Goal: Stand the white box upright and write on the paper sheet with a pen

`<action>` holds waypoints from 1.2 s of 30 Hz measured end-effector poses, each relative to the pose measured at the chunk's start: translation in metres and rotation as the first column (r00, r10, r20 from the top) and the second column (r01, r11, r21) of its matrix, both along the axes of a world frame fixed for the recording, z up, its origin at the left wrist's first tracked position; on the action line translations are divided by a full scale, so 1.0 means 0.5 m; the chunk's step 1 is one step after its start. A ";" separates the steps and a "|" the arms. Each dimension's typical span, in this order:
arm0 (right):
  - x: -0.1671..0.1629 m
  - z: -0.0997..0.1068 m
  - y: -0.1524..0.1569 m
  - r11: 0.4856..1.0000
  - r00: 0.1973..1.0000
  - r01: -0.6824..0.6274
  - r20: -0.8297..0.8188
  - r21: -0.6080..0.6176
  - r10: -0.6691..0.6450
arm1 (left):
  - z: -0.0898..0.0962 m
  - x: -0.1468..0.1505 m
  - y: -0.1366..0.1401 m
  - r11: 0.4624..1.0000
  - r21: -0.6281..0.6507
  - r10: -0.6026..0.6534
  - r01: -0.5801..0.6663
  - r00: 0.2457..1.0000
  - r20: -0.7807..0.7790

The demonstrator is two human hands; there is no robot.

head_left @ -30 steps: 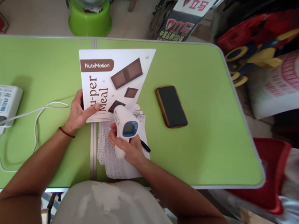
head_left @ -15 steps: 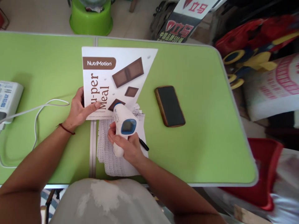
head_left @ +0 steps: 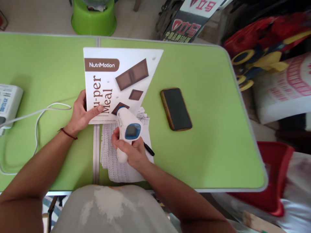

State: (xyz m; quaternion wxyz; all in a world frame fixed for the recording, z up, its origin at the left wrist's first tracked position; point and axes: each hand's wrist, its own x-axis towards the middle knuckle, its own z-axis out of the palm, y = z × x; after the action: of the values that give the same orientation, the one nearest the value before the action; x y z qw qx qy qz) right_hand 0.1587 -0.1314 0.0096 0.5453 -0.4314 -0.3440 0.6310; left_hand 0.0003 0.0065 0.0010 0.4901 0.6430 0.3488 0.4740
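Observation:
My left hand point(head_left: 84, 111) grips the lower left edge of a white NutriMotion box point(head_left: 107, 84) printed with chocolate pieces; the thumb lies on its front and the other fingers are hidden behind. In my right hand point(head_left: 132, 150) is a white infrared thermometer point(head_left: 126, 121) with a blue-framed screen facing me. Its blue front end overlaps the box's lower right part in view; whether they touch, I cannot tell. Beneath the right hand lies a stack of printed papers point(head_left: 114, 168), partly covered. A black pen point(head_left: 149, 149) rests on the papers beside that hand.
A phone in a brown case point(head_left: 176, 109) lies right of the papers on the green table point(head_left: 218, 129). At the left are a white power strip point(head_left: 11, 100) and a white cable point(head_left: 36, 129). A green stool point(head_left: 93, 22) stands beyond the far edge, a red bin point(head_left: 274, 174) off the right corner.
The whole view has shifted very slightly. Both hands keep the same hold on the box and the thermometer.

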 end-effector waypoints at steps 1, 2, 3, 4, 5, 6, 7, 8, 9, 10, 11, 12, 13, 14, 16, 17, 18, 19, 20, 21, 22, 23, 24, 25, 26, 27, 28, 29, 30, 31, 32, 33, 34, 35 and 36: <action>0.000 0.001 0.000 1.000 1.000 -0.002 -0.003 0.004 0.002 | 0.000 0.000 0.000 1.000 0.000 0.000 0.000 1.000 -0.005; -0.001 0.002 0.001 1.000 1.000 0.000 -0.008 0.005 0.000 | 0.000 -0.001 0.000 1.000 0.000 0.001 -0.001 1.000 -0.009; -0.001 0.002 0.001 1.000 1.000 0.004 -0.016 0.003 -0.004 | 0.000 -0.001 0.000 1.000 -0.001 0.002 -0.002 1.000 -0.014; -0.002 0.003 0.002 1.000 1.000 0.012 -0.021 -0.001 -0.012 | 0.000 -0.001 0.000 1.000 -0.002 0.004 -0.004 1.000 -0.019; -0.002 0.003 0.003 1.000 1.000 0.020 -0.024 -0.004 -0.020 | 0.000 -0.002 0.000 1.000 -0.002 0.005 -0.005 1.000 -0.023; -0.002 0.002 0.003 1.000 0.999 0.023 -0.023 -0.004 -0.024 | -0.001 -0.002 0.000 1.000 -0.003 0.006 -0.006 1.000 -0.026; -0.002 0.002 0.003 1.000 1.000 0.020 -0.018 -0.003 -0.020 | -0.001 -0.003 0.000 1.000 -0.003 0.006 -0.006 1.000 -0.027; -0.002 0.001 0.003 1.000 1.000 0.012 -0.009 0.003 -0.012 | -0.002 -0.003 0.000 1.000 -0.002 0.005 -0.005 1.000 -0.027; -0.001 0.000 0.003 1.000 1.000 0.000 0.004 0.008 0.000 | -0.002 -0.003 0.000 1.000 0.000 0.003 -0.003 1.000 -0.027; -0.001 -0.001 0.002 1.000 1.000 -0.011 0.016 0.013 0.011 | -0.002 -0.003 0.000 1.000 0.003 0.000 0.000 1.000 -0.026; 0.000 -0.002 0.001 1.000 1.000 -0.019 0.024 0.015 0.019 | -0.002 -0.002 0.001 1.000 0.007 -0.004 0.004 1.000 -0.024; 0.001 -0.003 0.001 1.000 0.999 -0.023 0.029 0.013 0.022 | -0.001 -0.002 0.001 1.000 0.010 -0.005 0.006 1.000 -0.023; 0.001 -0.003 0.000 1.000 0.999 -0.022 0.029 0.010 0.022 | -0.001 -0.002 0.001 1.000 0.012 -0.006 0.007 1.000 -0.021; 0.001 -0.003 -0.001 1.000 0.999 -0.021 0.026 0.005 0.021 | -0.001 -0.001 0.001 1.000 0.012 -0.008 0.008 1.000 -0.018; 0.001 -0.001 0.000 1.000 1.000 -0.022 0.021 0.005 0.022 | 0.000 -0.001 0.001 1.000 0.007 -0.013 0.013 1.000 -0.003; 0.000 0.000 0.000 1.000 0.999 -0.025 0.020 0.012 0.025 | 0.001 0.000 0.001 1.000 0.005 -0.015 0.015 1.000 0.004; 0.000 0.002 0.001 0.999 0.999 -0.027 0.018 0.023 0.027 | 0.001 0.000 0.000 1.000 0.002 -0.018 0.018 1.000 0.010; 0.000 0.003 0.002 0.999 0.999 -0.030 0.014 0.035 0.030 | 0.001 0.000 0.000 1.000 0.001 -0.020 0.020 1.000 0.013; 0.000 0.004 0.003 0.999 0.999 -0.031 0.010 0.041 0.031 | 0.001 0.000 0.000 1.000 0.001 -0.019 0.019 1.000 0.011; 0.000 0.005 0.003 0.999 1.000 -0.029 0.005 0.042 0.029 | 0.001 0.000 0.000 1.000 0.003 -0.017 0.017 1.000 0.007; -0.001 0.006 0.004 0.999 1.000 -0.024 0.000 0.036 0.024 | 0.001 0.000 0.000 1.000 0.006 -0.013 0.013 1.000 0.002; -0.001 0.006 0.004 1.000 1.000 -0.019 -0.006 0.025 0.019 | 0.001 0.000 0.000 1.000 0.010 -0.010 0.010 1.000 -0.003; -0.002 0.006 0.004 1.000 1.000 -0.011 -0.011 0.012 0.012 | 0.000 0.000 0.000 1.000 0.012 -0.008 0.008 1.000 -0.007; -0.003 0.007 0.004 1.000 1.000 -0.003 -0.015 -0.002 0.003 | 0.000 0.000 0.000 1.000 0.012 -0.005 0.005 1.000 -0.011; -0.004 0.008 0.004 1.000 1.000 0.007 -0.019 -0.016 -0.007 | 0.000 0.000 0.000 1.000 0.011 -0.004 0.004 1.000 -0.013; -0.005 0.009 0.004 1.000 1.000 0.015 -0.021 -0.027 -0.016 | 0.000 -0.001 0.000 1.000 0.009 -0.004 0.004 1.000 -0.015; -0.005 0.010 0.003 0.999 1.000 0.024 -0.020 -0.035 -0.024 | 0.000 -0.001 0.000 1.000 0.008 -0.003 0.003 1.000 -0.017; -0.006 0.011 0.003 0.999 0.999 0.030 -0.017 -0.039 -0.031 | -0.001 -0.001 0.000 1.000 0.009 -0.002 0.002 1.000 -0.019; -0.006 0.013 0.004 0.999 0.999 0.035 -0.014 -0.039 -0.036 | -0.001 -0.002 0.000 1.000 0.011 0.001 0.000 1.000 -0.020; -0.006 0.014 0.004 0.999 0.999 0.039 -0.012 -0.036 -0.040 | -0.002 -0.002 0.000 1.000 0.014 0.005 -0.004 1.000 -0.024; -0.006 0.014 0.004 0.999 0.999 0.040 -0.010 -0.032 -0.041 | -0.002 -0.002 0.000 1.000 0.015 0.009 -0.009 1.000 -0.029; -0.006 0.015 0.005 0.999 0.999 0.039 -0.008 -0.030 -0.039 | -0.003 -0.002 0.000 1.000 0.015 0.013 -0.012 0.999 -0.034; -0.005 0.015 0.005 0.999 0.999 0.035 -0.007 -0.030 -0.035 | -0.003 -0.002 0.000 1.000 0.013 0.017 -0.016 0.999 -0.037; -0.005 0.014 0.006 0.999 0.999 0.031 -0.006 -0.030 -0.031 | -0.004 -0.002 0.000 1.000 0.011 0.020 -0.019 0.999 -0.040; -0.005 0.014 0.006 0.999 1.000 0.028 -0.007 -0.030 -0.028 | -0.004 -0.002 0.000 1.000 0.010 0.022 -0.021 0.999 -0.040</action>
State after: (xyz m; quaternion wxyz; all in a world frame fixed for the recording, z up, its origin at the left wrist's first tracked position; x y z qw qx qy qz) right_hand 0.1564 -0.1284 0.0164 0.5488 -0.4421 -0.3265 0.6300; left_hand -0.0008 0.0067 -0.0013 0.4749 0.6509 0.3631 0.4680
